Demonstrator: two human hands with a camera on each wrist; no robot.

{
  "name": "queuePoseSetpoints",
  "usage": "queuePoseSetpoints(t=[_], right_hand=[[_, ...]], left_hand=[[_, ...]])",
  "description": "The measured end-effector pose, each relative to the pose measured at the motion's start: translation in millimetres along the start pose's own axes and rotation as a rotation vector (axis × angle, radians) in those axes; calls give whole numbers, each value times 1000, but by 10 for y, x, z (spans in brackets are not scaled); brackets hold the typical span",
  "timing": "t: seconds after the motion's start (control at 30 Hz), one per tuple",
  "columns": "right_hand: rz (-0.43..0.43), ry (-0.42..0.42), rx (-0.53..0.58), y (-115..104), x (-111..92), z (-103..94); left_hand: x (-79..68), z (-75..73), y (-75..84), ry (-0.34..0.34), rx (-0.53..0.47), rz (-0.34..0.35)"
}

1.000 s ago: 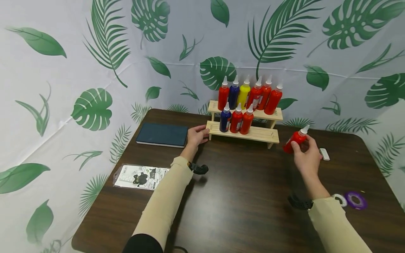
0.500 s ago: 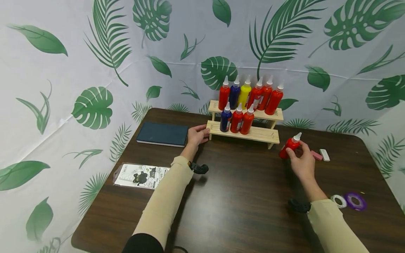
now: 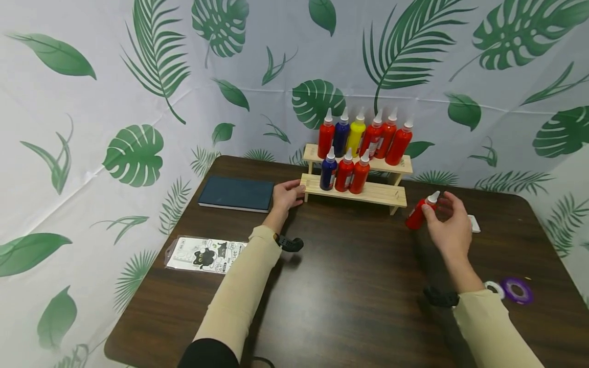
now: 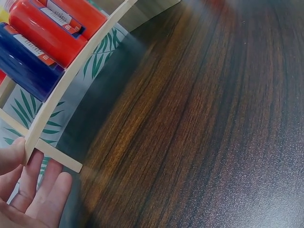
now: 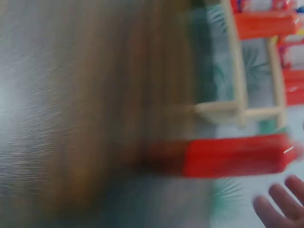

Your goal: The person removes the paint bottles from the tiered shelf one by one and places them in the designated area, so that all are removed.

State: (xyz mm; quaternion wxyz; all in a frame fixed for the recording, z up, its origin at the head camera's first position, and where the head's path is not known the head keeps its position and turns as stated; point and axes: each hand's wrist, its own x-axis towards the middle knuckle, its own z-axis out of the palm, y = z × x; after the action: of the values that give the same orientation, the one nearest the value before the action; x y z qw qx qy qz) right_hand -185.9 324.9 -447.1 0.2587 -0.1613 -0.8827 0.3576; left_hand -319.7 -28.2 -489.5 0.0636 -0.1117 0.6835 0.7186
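A two-step wooden display rack (image 3: 384,195) stands at the back of the table with squeeze bottles on both steps, mostly red, plus blue and yellow, all white-tipped. My left hand (image 3: 286,197) grips the left end of its lower step, thumb above and fingers underneath, as the left wrist view shows. Right of the rack, a red squeeze bottle (image 3: 415,217) stands upright on the table. My right hand (image 3: 451,225) is beside this bottle with its fingers spread; in the blurred right wrist view the fingertips (image 5: 270,211) show apart from the red body.
A dark notebook (image 3: 236,194) and a cat-print packet (image 3: 207,254) lie on the left. On the right are a white eraser-like block (image 3: 474,224), partly behind the right hand, a white ring (image 3: 494,289) and a purple ring (image 3: 517,291). A leaf-print cloth (image 3: 257,117) hangs behind the table.
My right hand brought the red bottle left and down onto the table, then loosened its fingers and shifted slightly right, covering a pink block. The left hand stayed on the rack.
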Motion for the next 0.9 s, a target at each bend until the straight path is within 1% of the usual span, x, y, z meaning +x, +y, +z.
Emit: queuePoseSetpoints(t=[0.07, 0.13, 0.17, 0.2, 0.23, 0.27, 0.3, 0.37, 0.47, 0.5, 0.57, 0.63, 0.7, 0.9], right_hand=[[-43, 135, -2, -163, 5, -48], [-125, 235, 11, -337, 9, -79], [-180, 265, 23, -421, 14, -83], [-228, 276, 25, -500, 20, -77], [-272, 269, 28, -577, 25, -62], [-310, 240, 33, -649, 29, -40], [-335, 193, 33, -716, 31, -9], [-346, 64, 11, -817, 43, 86], [-314, -149, -16, -897, 82, 285], [-297, -206, -24, -909, 103, 359], [-266, -290, -19, -919, 150, 508], [-232, -339, 5, -927, 195, 640], [-195, -364, 32, -934, 231, 752], [-134, -382, 92, -982, 277, 962]], left_hand=[[3, -3, -1, -1, 2, 3], [8, -10, -8, 2, 3, 2], [11, -14, -12, 4, 3, 2], [14, -18, -15, 5, 3, 1], [16, -22, -17, 6, 3, 2], [18, -26, -17, 8, 2, 2], [19, -30, -18, 10, -1, 3], [18, -36, -16, 12, -5, 2], [14, -36, -11, 8, -6, 3], [12, -32, -10, 5, -6, 4], [9, -21, -7, -5, -2, 6], [7, -11, -8, -7, 1, 7], [1, -4, -8, -5, 0, 6], [-19, -13, 3, 1, 3, -7]])
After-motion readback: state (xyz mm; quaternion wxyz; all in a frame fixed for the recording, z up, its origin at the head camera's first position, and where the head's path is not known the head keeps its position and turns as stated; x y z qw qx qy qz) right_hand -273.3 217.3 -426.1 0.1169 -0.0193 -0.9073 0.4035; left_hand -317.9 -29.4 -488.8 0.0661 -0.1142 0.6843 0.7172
